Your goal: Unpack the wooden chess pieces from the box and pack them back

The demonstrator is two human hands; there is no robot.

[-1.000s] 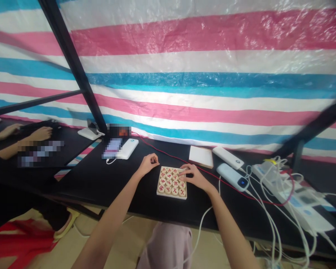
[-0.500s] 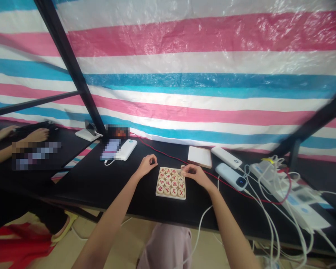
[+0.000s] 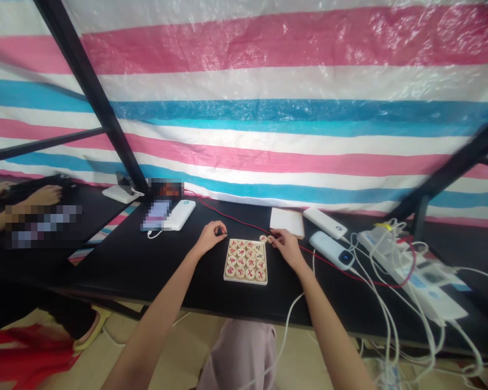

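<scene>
A shallow white box on the black table holds rows of round Chinese chess pieces, most with red characters and a few at the right with dark ones. Just beyond its far right corner lies a loose chess piece with a red mark. Beside that one, my right hand has its thumb and fingertips closed on another chess piece. My left hand rests at the box's far left corner, thumb and forefinger curled together in a ring, with nothing visible between them.
An open white box lid lies behind my right hand. Power banks and a power strip with tangled white cables sit to the right. A red cable crosses the table. A phone and white power bank lie left; another person's hands are farther left.
My right hand has moved from the box's far right corner to a little beyond it, and a second piece now shows at its fingertips. My left hand stays put. The view has shifted slightly.
</scene>
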